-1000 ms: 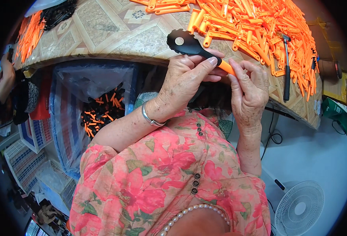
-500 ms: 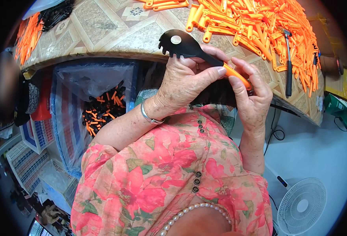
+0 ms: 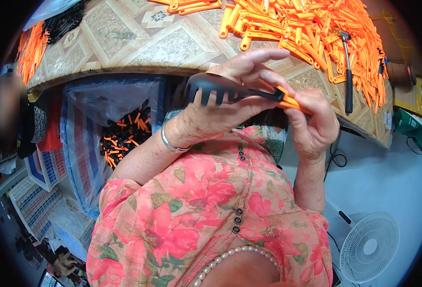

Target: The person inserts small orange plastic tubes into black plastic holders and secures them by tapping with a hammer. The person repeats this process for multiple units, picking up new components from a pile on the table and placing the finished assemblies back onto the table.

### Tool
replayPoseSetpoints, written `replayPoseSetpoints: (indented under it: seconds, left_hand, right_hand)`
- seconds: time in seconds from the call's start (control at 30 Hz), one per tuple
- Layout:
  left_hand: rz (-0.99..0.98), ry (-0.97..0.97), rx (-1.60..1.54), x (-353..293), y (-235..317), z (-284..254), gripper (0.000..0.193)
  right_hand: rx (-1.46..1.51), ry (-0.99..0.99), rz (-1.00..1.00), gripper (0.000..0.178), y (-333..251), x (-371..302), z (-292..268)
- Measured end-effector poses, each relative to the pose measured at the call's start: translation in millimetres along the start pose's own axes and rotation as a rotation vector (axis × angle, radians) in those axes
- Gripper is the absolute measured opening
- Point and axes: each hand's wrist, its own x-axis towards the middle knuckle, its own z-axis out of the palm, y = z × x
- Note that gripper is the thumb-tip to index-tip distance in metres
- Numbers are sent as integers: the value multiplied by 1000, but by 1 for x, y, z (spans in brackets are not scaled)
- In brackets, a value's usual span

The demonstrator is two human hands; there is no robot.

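A black pasta server point(image 3: 211, 90) with a toothed head is held over the table's near edge, its head toward the left. Its slim neck runs right into an orange handle point(image 3: 288, 99). My left hand point(image 3: 211, 119), wearing a silver bangle, holds the server at the neck, with the thumb below and some fingers raised behind. My right hand point(image 3: 316, 126) pinches the orange handle between thumb and fingers. The far end of the handle is hidden in that hand.
A large heap of orange handles point(image 3: 311, 33) covers the table's right side, with a hammer point(image 3: 348, 76) beside it. Black pieces point(image 3: 65, 24) and orange handles point(image 3: 31, 52) lie far left. Below hangs a lined bag point(image 3: 81, 143) of finished-looking utensils point(image 3: 127, 136). A fan point(image 3: 370, 246) stands lower right.
The pasta server has turned so its teeth point down toward me, and its head has dropped lower. My left fingers have lifted, and my right hand has shifted slightly right and down.
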Motion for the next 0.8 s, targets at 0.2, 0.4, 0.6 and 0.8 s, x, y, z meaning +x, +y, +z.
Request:
replayPoseSetpoints:
  seconds: [0.2, 0.4, 0.6, 0.8]
  left_hand:
    - [-649, -248, -969, -16, -19, -27, 94]
    - [-729, -262, -914, -27, -4, -33, 65]
    - [-682, -77, -425, -27, -2, -12, 38]
    - [-680, 76, -250, -29, -15, -5, 31]
  right_hand:
    - [-346, -114, -331, 28, 1, 7, -21]
    - [-363, -202, -334, 29, 7, 4, -21]
    - [-814, -5, -112, 44, 43, 18, -50]
    - [-1043, -69, 372, 42, 98, 14, -102]
